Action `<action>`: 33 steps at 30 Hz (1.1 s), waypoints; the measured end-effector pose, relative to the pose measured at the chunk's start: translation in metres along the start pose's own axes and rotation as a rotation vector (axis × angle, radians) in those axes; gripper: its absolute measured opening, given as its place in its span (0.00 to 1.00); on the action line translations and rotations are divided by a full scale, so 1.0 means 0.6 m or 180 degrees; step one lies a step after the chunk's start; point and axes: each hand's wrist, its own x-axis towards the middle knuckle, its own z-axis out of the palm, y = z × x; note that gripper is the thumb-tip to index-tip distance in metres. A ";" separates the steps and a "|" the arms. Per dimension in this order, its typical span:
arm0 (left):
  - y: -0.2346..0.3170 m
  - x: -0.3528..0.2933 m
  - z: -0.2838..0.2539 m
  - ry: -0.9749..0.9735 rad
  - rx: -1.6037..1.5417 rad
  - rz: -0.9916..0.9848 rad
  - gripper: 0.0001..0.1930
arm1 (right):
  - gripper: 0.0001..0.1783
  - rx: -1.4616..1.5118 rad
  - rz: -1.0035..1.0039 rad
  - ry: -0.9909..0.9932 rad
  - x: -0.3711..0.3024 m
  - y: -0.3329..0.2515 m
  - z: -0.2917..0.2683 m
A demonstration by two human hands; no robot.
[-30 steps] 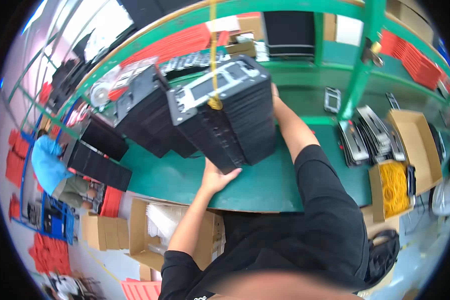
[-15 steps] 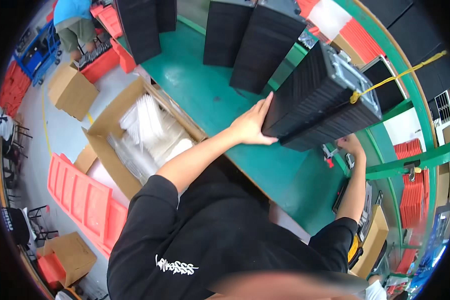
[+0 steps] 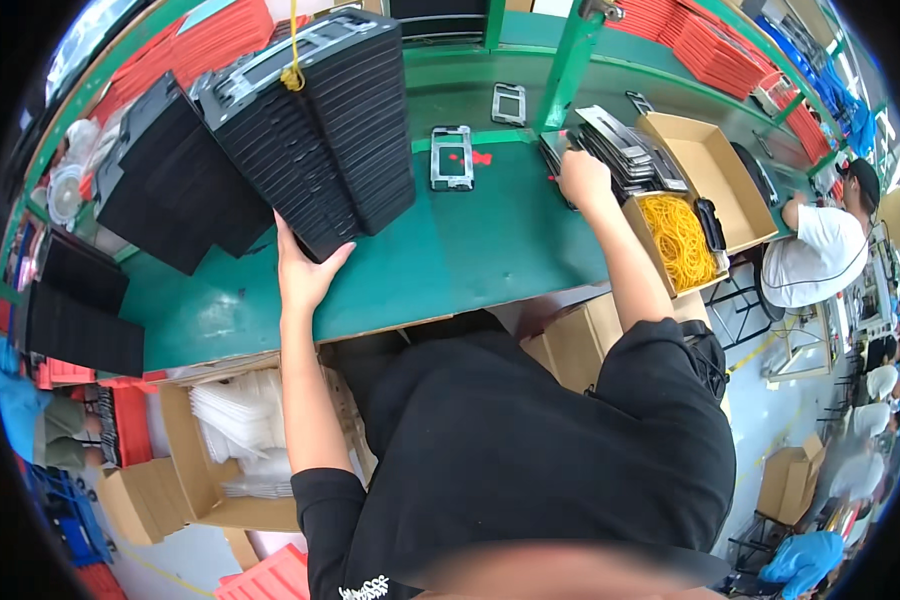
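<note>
A tall black stack of thin flat layers [image 3: 355,150] leans on the green table, a silver frame on top. My left hand [image 3: 305,275] rests against its lower near corner, fingers and thumb spread. To the right, my right hand [image 3: 583,180] is curled at the left side of a pile of dark flat frames [image 3: 620,155], its fingers closed around the edge of a dark flat frame [image 3: 555,158]; the fingertips are partly hidden. Between the hands lies a silver-grey frame [image 3: 452,160] with red bits beside it. Another small frame [image 3: 509,105] lies farther back.
More black stacks [image 3: 160,185] stand left. A box of yellow rubber bands [image 3: 678,240] and an open cardboard box [image 3: 715,170] sit right. A green post [image 3: 567,70] rises behind. Below the table edge is a carton of clear plastic trays [image 3: 185,440]. A person [image 3: 820,245] sits far right.
My view has swung to the right. My right hand has gone from beside the small frames to the pile of dark frames. My left hand stays against the stack.
</note>
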 end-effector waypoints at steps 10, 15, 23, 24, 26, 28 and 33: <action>0.189 -0.103 0.022 -0.1361 0.1047 -0.0909 0.36 | 0.09 0.1357 -0.0161 0.1494 -0.117 -0.062 -0.157; 0.325 -0.090 0.094 -0.0613 -0.2189 -0.0276 0.42 | 0.17 0.2920 -0.2947 0.1961 -0.208 -0.159 -0.238; 0.303 -0.054 0.084 -0.0468 -0.2703 0.0552 0.44 | 0.15 0.6162 -0.2545 -0.0263 -0.176 -0.214 -0.313; 0.299 -0.051 0.083 -0.0355 -0.2256 0.0816 0.43 | 0.14 0.6841 -0.2247 -0.0575 -0.172 -0.223 -0.316; 0.283 -0.042 0.086 -0.0300 -0.1825 0.1065 0.42 | 0.11 0.6908 -0.2287 -0.0738 -0.159 -0.236 -0.300; 0.262 -0.037 0.088 -0.0040 -0.1203 0.1610 0.42 | 0.08 0.6968 -0.2332 -0.1127 -0.152 -0.234 -0.279; 0.236 -0.025 0.062 -0.0718 -0.0920 0.0808 0.40 | 0.08 0.6851 -0.2720 -0.1233 -0.105 -0.209 -0.243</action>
